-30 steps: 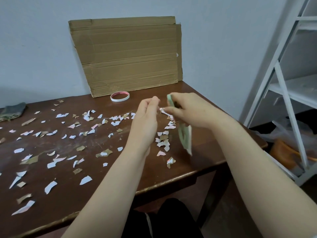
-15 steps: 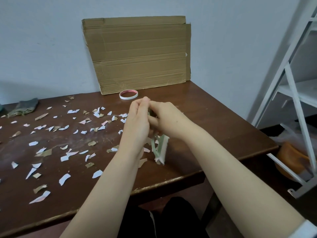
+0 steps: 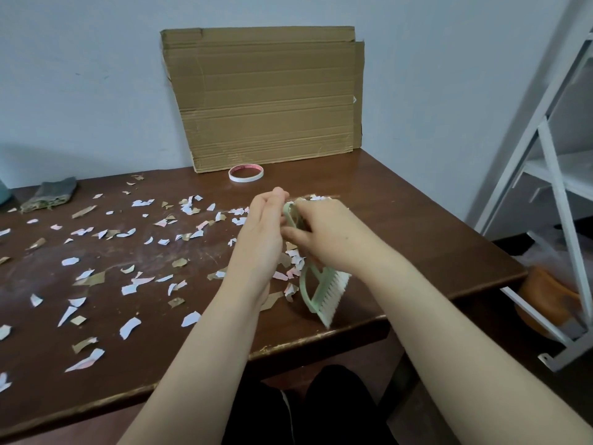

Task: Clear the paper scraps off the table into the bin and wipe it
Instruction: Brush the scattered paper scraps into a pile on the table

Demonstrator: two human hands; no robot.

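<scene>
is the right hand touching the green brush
Touching. The head view shows the right hand gripping the green brush by its handle, fingers curled round it.

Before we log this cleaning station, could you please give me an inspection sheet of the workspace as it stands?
Surface: brown wooden table, whitish smears, not yet wiped.
Job's things: paper scraps strewn over the left and middle; green hand brush in hand; grey cloth at the far left.
Clutter: cardboard sheet leaning on the wall; tape roll in front of it.
Hands: right hand grips the brush handle; left hand, fingers straight, beside the handle.
Cables: nothing seen.
Surroundings: white shelf rack at right; orange container on the floor, partly hidden.
</scene>
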